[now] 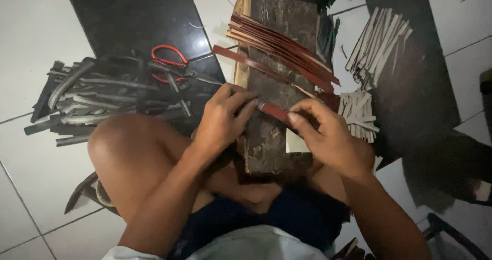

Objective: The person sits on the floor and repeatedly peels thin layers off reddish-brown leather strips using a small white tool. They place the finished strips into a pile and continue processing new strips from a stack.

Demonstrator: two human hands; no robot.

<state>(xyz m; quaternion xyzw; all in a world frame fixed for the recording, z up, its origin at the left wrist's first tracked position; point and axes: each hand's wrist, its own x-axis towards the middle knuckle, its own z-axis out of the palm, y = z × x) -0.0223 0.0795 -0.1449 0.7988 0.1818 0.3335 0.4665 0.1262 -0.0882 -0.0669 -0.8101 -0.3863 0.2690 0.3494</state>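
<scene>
I sit on a tiled floor with a worn wooden board (279, 137) resting on my lap. Both hands grip one red-brown strip (274, 111) lying across the board. My left hand (223, 117) pinches its left part with fingers curled. My right hand (328, 134) presses down its right end. Beyond the hands, several more red-brown strips (279, 47) lie fanned across the far half of the board.
Red-handled scissors (171, 65) lie on a pile of dark grey strips (97, 98) at my left. Pale strips (376, 44) are heaped at the right on a dark sheet (425, 85). Another black sheet (133, 16) lies at the top left.
</scene>
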